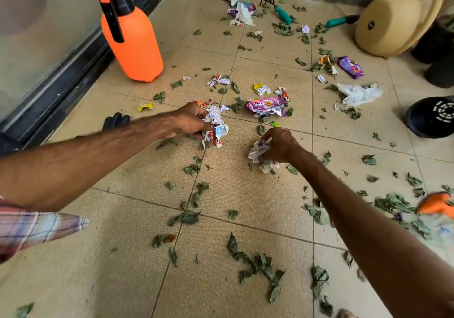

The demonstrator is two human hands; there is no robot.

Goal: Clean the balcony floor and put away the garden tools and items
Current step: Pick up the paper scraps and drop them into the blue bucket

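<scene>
My left hand (pixel 189 123) held a bunch of crumpled wrappers (pixel 217 128) and my right hand (pixel 282 145) gripped a paper wad (pixel 260 153), both mid-floor (pixel 245 207). I needed to squeeze tight so nothing dropped.

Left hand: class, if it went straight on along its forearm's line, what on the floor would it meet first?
Probably the purple wrapper, just past the crumpled papers that the left hand grips, though depth is hard to judge.
</scene>
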